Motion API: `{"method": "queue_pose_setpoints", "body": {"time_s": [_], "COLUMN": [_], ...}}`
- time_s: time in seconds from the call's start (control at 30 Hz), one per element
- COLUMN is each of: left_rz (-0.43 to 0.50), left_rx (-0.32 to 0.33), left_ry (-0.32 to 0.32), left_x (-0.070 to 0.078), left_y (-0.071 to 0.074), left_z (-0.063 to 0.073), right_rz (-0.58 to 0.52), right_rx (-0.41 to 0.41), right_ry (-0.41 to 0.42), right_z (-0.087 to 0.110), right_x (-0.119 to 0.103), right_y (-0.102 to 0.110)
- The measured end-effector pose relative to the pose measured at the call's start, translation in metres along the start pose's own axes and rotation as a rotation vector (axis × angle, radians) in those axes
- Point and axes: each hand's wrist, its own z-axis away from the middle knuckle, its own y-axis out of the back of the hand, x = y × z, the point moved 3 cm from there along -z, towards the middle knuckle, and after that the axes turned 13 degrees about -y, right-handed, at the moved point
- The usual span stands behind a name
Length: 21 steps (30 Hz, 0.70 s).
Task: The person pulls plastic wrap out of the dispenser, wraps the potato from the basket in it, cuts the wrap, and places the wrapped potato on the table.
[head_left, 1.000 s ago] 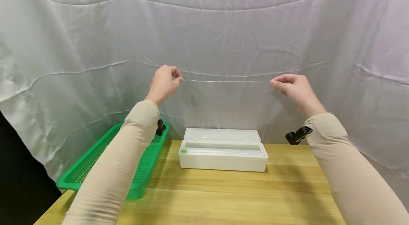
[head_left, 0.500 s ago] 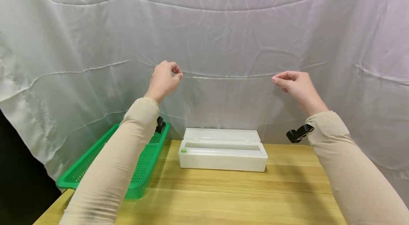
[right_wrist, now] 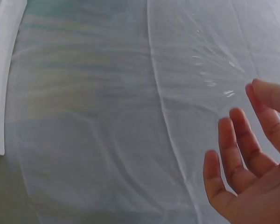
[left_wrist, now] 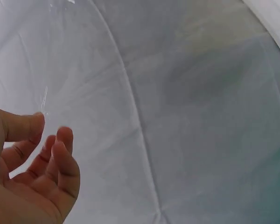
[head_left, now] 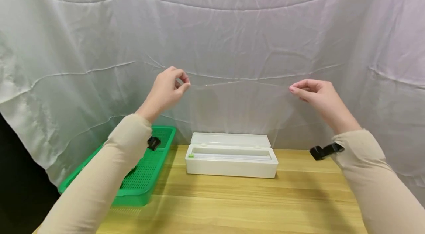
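Thumb and forefinger of my left hand [head_left: 167, 88] pinch one upper corner of a sheet of clear cling film [head_left: 220, 84]. My right hand [head_left: 318, 95] pinches the opposite corner, its other fingers [right_wrist: 227, 140] spread loosely. The film hangs between both hands above a white cling film dispenser [head_left: 230, 167], whose lid [head_left: 230, 139] stands raised at the back. A small green slider [head_left: 190, 155] sits at the left end of its top. Being transparent, most of the sheet is hard to make out; whether its lower end joins the dispenser I cannot tell.
A green perforated basket [head_left: 142, 178] stands at the left of the wooden table [head_left: 232, 204], partly hidden by the left sleeve [head_left: 99, 164]; something dark lies in it. A pale grey curtain [head_left: 232, 42] hangs behind the table.
Both hands rose slightly, then came down again, and the right has moved outward. The film's top edge, straight before, now peaks in the middle. Both forearms have swung outward.
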Motion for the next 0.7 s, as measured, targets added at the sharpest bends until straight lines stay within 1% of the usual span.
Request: {"method": "queue_pose_setpoints", "body": {"time_s": [0.1, 0.17, 0.23, 0.27, 0.33, 0.4, 0.5, 0.53, 0.57, 0.63, 0.7], "left_rz": [0.039, 0.070, 0.093, 0.107, 0.136, 0.144, 0.153, 0.166, 0.178, 0.216, 0.269], "left_rx": [-0.015, -0.031, -0.056, -0.077, -0.128, -0.182, -0.251, -0.274, -0.296, -0.349, -0.417], "left_ry": [-0.134, -0.233, -0.333, -0.376, -0.446, -0.511, -0.587, -0.609, -0.632, -0.649, -0.632], "left_x": [0.018, 0.029, 0.039, 0.044, 0.052, 0.059, 0.065, 0.065, 0.065, 0.064, 0.061], "left_y": [0.003, 0.002, 0.001, 0.000, -0.005, -0.011, -0.026, -0.032, -0.039, -0.053, -0.067], "left_z": [0.026, 0.047, 0.071, 0.084, 0.111, 0.138, 0.177, 0.189, 0.200, 0.220, 0.237], "right_rz": [0.064, 0.092, 0.126, 0.137, 0.154, 0.180, 0.187, 0.184, 0.182, 0.167, 0.155], "right_rx": [-0.010, -0.049, -0.128, -0.180, -0.299, -0.395, -0.503, -0.541, -0.577, -0.645, -0.701], "right_ry": [0.034, 0.098, 0.199, 0.256, 0.388, 0.486, 0.590, 0.600, 0.601, 0.594, 0.563], "right_z": [0.027, 0.048, 0.069, 0.079, 0.100, 0.121, 0.147, 0.154, 0.161, 0.173, 0.182], "right_x": [0.006, 0.010, 0.016, 0.021, 0.032, 0.045, 0.068, 0.076, 0.085, 0.103, 0.121], "right_y": [0.008, 0.011, 0.009, 0.005, -0.004, -0.016, -0.036, -0.042, -0.048, -0.058, -0.065]}}
